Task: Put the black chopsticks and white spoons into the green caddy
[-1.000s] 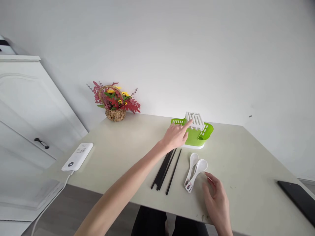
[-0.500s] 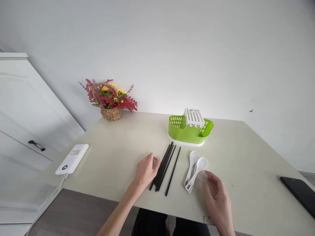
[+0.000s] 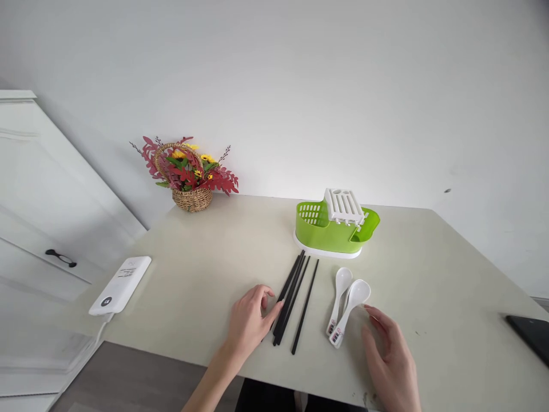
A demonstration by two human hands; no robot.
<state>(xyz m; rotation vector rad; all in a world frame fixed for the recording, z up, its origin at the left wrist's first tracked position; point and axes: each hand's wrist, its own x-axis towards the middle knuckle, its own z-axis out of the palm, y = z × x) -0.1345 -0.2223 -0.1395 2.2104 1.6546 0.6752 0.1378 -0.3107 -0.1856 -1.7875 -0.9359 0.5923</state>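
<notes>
Several black chopsticks (image 3: 295,297) lie in a bundle on the pale table (image 3: 206,269), pointing toward a green cutlery drainer (image 3: 330,232) with a white slotted insert (image 3: 344,206). My left hand (image 3: 251,320) rests on the table with loosely curled fingers, its fingertips touching the near end of the chopsticks. Two white spoons (image 3: 346,303) lie side by side to the right of them. My right hand (image 3: 390,357) lies flat and open just right of the spoon handles, holding nothing.
A wicker basket of red and yellow flowers (image 3: 189,174) stands at the back left by the wall. A white power bank (image 3: 120,285) with a cable sits at the left edge. A black phone (image 3: 529,335) lies at the far right. A white cabinet (image 3: 38,217) stands left.
My left hand drew back from the green drainer to the near end of the chopsticks. The right hand stayed beside the spoons. The view shifted slightly.
</notes>
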